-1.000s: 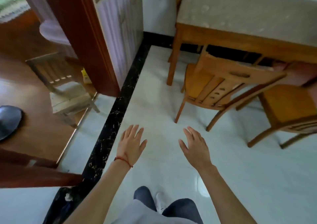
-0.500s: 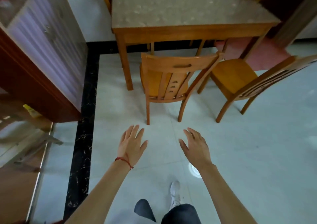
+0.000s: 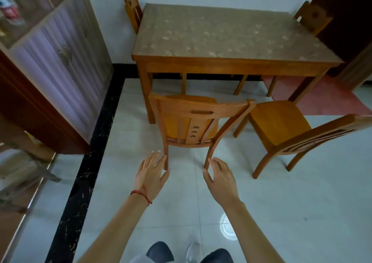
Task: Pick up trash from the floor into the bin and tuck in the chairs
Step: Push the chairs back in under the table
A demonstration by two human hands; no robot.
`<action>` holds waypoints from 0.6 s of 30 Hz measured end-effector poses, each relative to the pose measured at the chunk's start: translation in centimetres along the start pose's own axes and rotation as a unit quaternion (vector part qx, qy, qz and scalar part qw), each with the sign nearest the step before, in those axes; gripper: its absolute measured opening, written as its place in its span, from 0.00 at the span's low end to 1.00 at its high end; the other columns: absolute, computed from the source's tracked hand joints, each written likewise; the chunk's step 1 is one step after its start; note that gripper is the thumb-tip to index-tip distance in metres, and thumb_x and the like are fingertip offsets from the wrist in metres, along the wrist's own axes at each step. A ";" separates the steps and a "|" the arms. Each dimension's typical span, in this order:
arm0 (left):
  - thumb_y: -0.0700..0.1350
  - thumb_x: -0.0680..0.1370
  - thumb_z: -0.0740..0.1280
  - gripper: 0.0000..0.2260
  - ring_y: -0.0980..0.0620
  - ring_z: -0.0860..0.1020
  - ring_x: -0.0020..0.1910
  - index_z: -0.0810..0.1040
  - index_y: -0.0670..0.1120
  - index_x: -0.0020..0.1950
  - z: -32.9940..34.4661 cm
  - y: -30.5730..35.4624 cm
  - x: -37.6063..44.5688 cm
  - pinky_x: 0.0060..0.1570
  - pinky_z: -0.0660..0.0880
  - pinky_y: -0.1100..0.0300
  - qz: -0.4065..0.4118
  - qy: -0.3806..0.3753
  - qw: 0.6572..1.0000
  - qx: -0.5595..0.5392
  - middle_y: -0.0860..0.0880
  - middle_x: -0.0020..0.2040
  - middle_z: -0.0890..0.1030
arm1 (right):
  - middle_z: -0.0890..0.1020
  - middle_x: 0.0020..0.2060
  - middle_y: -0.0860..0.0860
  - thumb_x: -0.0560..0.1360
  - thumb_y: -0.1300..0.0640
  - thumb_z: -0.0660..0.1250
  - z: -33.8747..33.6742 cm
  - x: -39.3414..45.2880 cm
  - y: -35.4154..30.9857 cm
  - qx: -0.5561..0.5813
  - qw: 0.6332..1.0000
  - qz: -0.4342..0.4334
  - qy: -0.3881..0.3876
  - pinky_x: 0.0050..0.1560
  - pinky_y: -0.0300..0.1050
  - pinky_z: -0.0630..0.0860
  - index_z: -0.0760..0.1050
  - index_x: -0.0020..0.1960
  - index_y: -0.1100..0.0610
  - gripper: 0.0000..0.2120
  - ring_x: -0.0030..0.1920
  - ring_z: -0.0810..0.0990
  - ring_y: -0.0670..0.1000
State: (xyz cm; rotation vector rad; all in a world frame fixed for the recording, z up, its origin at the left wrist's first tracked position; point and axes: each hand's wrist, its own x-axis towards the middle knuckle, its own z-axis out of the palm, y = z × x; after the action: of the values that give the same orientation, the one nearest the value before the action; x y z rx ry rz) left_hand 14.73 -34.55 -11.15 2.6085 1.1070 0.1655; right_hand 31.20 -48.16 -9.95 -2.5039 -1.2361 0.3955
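**Chairs not yet tucked — risks w/ both hands reaching in**

Going L to R. A cabinet (image 3: pixel 60 65) is standing at far left, well apart from the chairs, so prob. no clash there. A black tile strip (image 3: pixel 90 162) is running along the floor beside it.

The left hand (image 3: pixel 150 174) is hanging spread, fingers apart, holding nothing; its fingertips are showing just beside the near chair (image 3: pixel 193 119)'s rear left leg, tho contact isn't clear. The right hand (image 3: pixel 220 179) is likewise spread and empty, near the rear right leg. Both are sitting low vs. the top rail, which is where a push should prob. go.

That chair is standing just in front of the table (image 3: pixel 231 39), seat facing it and only partly under, near the table's left leg. Risk: pushing off-centre is likely sending a chair leg into that table leg, jamming it.

The second chair (image 3: pixel 281 125) is standing at right, angled and pulled well out, its seat nearly touching the near chair's right post. Risk: shoving the first one could be knocking the two together, esp. if skewed.

No trash or bin is showing here.
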 end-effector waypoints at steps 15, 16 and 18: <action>0.52 0.78 0.59 0.24 0.45 0.63 0.69 0.65 0.40 0.70 -0.6 4.8 13.9 0.67 0.59 0.55 -0.119 0.014 0.965 -0.235 0.43 0.69 0.68 | 0.77 0.49 0.47 0.78 0.50 0.57 -5.5 13.3 0.3 0.266 0.957 0.098 0.068 0.49 0.36 0.68 0.73 0.59 0.55 0.14 0.49 0.72 0.44; 0.51 0.78 0.59 0.23 0.44 0.66 0.68 0.66 0.40 0.69 -0.4 4.7 14.8 0.65 0.62 0.55 -0.142 0.012 0.953 -0.266 0.43 0.67 0.70 | 0.77 0.46 0.46 0.78 0.50 0.57 -5.6 14.1 0.3 0.300 0.944 0.119 0.072 0.45 0.35 0.68 0.75 0.56 0.55 0.13 0.46 0.73 0.45; 0.54 0.78 0.58 0.20 0.45 0.75 0.57 0.72 0.41 0.62 -0.7 4.6 16.5 0.56 0.70 0.56 -0.181 0.021 0.928 -0.326 0.44 0.56 0.78 | 0.77 0.37 0.47 0.78 0.51 0.58 -5.5 15.7 0.4 0.353 0.919 0.161 0.073 0.38 0.35 0.70 0.75 0.45 0.54 0.11 0.41 0.76 0.48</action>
State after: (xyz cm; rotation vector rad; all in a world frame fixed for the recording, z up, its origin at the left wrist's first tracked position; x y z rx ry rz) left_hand 29.23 -25.59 -9.22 1.7962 1.2599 0.4255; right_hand 42.81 -36.64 -6.77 -2.0336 -0.4798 0.5945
